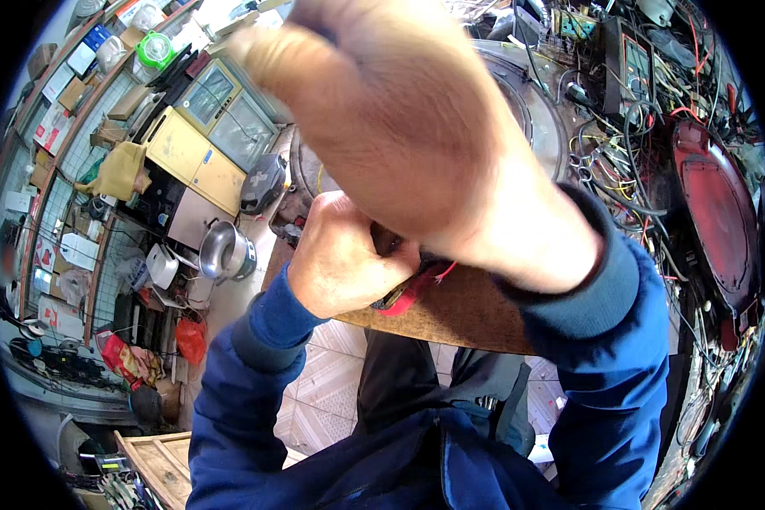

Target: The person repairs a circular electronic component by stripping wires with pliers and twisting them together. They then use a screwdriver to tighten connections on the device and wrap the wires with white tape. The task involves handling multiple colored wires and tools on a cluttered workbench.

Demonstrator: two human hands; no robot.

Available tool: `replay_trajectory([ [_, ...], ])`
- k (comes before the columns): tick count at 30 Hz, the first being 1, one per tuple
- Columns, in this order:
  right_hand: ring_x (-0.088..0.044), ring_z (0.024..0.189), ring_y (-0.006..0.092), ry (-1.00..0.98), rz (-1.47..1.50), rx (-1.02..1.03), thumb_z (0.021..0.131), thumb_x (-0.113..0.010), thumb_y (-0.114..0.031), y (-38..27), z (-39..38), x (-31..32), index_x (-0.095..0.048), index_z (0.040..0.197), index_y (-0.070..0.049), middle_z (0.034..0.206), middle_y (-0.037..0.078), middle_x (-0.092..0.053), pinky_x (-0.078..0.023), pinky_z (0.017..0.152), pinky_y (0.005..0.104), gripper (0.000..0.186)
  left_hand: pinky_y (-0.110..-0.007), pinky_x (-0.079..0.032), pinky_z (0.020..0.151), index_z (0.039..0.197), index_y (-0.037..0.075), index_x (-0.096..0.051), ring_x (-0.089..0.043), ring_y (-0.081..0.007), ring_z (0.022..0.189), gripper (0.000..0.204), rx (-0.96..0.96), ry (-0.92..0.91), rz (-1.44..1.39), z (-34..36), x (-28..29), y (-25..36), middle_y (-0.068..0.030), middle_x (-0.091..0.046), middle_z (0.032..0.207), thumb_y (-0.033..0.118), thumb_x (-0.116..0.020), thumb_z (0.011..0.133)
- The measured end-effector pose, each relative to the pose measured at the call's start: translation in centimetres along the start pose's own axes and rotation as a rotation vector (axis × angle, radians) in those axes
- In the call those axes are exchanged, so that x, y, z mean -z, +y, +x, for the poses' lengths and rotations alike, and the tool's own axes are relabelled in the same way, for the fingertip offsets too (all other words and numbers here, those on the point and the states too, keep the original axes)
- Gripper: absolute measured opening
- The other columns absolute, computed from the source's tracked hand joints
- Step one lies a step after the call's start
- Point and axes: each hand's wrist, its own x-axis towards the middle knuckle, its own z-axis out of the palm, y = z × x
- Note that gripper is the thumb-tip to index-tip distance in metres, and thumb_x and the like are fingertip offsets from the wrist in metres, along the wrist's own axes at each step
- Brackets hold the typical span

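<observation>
My left hand point(340, 255) is closed over the wooden table's front part, its fingers curled around a dark thing that I cannot make out. A red band point(408, 296) shows beneath that hand, and a thin red wire point(444, 272) with a bare, frayed end sticks out to its right. Raised close in front of the view, my right hand point(391, 127) is smeared by motion. Its thumb points to the left, while the top edge cuts off its other fingers. It covers much of the table and part of what lies by my left hand.
The brown wooden tabletop point(476, 319) curves in front of my lap. Behind my right wrist shows a round metal rim point(559, 140). Tangled cables point(625, 183) and a red oval cover point(716, 212) crowd the right. Leftward stand a steel pot point(219, 248), a yellow cabinet point(194, 161) and loaded shelves.
</observation>
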Motion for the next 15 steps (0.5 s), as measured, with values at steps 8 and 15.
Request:
replay_trajectory([
  [8, -0.06, 0.056, 0.0215, -0.215, -0.044, 0.467, 0.09, -0.07, -0.015, 1.9, 1.1, 3.1, -0.071, 0.089, 0.002, 0.066, 0.012, -0.062, -0.046, 0.052, 0.0335, 0.018, -0.034, -0.044, 0.05, 0.096, 0.004, -0.064, -0.055, -0.0167, 0.049, 0.024, 0.214, -0.122, 0.052, 0.1, 0.8, 1.5, -0.0085, -0.061, 0.064, 0.002, -0.075, 0.075],
  [15, -0.06, 0.057, 0.0196, -0.52, -0.466, 0.237, 0.09, -0.071, -0.017, -1.0, 1.0, 7.1, -0.071, 0.091, 0.002, 0.067, 0.011, -0.062, -0.046, 0.052, 0.032, 0.019, -0.031, -0.049, 0.055, 0.111, 0.002, -0.063, -0.057, -0.0131, 0.052, 0.037, 0.172, -0.104, -0.035, 0.0, 1.1, 1.7, -0.0055, -0.067, 0.081, -0.002, -0.072, 0.076],
])
